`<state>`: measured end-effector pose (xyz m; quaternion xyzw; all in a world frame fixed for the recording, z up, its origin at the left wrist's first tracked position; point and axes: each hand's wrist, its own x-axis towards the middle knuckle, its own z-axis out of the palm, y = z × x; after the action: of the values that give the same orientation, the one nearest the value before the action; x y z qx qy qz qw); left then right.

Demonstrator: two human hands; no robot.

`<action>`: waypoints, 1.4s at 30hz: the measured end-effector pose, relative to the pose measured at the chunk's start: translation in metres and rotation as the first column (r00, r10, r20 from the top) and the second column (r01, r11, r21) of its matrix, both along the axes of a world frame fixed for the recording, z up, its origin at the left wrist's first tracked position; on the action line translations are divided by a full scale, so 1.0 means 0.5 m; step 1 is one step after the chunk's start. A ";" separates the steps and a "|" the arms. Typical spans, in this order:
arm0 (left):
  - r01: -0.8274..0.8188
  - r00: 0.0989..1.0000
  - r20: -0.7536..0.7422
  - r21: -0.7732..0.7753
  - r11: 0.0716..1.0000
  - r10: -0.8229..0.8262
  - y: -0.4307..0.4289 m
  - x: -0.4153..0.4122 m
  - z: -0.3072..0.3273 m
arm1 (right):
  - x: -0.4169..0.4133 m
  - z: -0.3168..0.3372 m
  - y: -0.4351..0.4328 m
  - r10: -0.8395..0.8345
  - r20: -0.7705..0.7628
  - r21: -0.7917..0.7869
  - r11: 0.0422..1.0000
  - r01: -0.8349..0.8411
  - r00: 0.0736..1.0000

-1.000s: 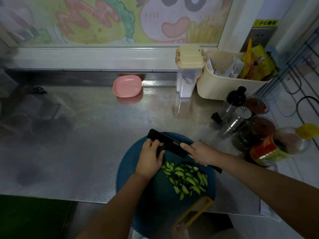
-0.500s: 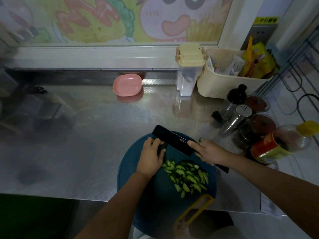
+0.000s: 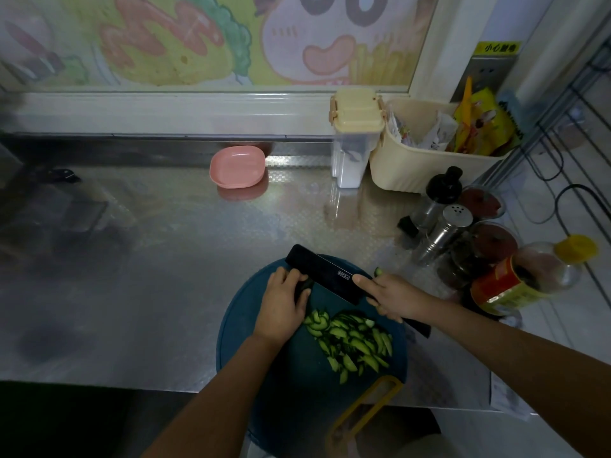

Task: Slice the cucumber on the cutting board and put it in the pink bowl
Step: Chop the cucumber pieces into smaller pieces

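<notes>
A round dark-blue cutting board (image 3: 251, 358) lies at the counter's front edge. A pile of green cucumber slices (image 3: 352, 342) sits on its right half. My left hand (image 3: 282, 305) curls its fingers over the dark uncut cucumber end (image 3: 303, 286) at the board's far side. My right hand (image 3: 391, 297) grips the handle of a black cleaver (image 3: 325, 274), forefinger along the blade. The blade stands right against my left fingers. The pink bowl (image 3: 238, 166) sits empty at the back of the counter, far from the board.
A stray cucumber bit (image 3: 378, 271) lies by my right hand. Spice shakers (image 3: 443, 226), jars and an oil bottle (image 3: 515, 279) crowd the right side. A cream basket (image 3: 416, 166) and a lidded container (image 3: 353, 140) stand at the back right. A yellow handle (image 3: 363, 411) juts over the board's near edge.
The cleaver rose a little and came back down beside my left fingers. Both hands stay in nearly the same place on the board.
</notes>
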<state>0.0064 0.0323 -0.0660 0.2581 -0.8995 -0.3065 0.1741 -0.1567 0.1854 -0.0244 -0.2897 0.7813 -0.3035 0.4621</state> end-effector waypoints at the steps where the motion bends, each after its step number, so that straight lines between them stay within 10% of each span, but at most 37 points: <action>1: 0.001 1.000 0.000 -0.002 1.000 -0.001 0.000 0.000 0.000 | -0.001 0.001 0.000 -0.002 -0.007 0.003 1.000 0.002 1.000; 42: 0.028 1.000 0.008 -0.052 0.998 -0.028 0.022 0.000 -0.004 | -0.005 -0.019 -0.018 0.093 -0.160 0.072 0.994 -0.082 0.983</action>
<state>0.0063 0.0432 -0.0681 0.2420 -0.9114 -0.2844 0.1732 -0.1593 0.1763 -0.0339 -0.3326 0.8125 -0.2323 0.4186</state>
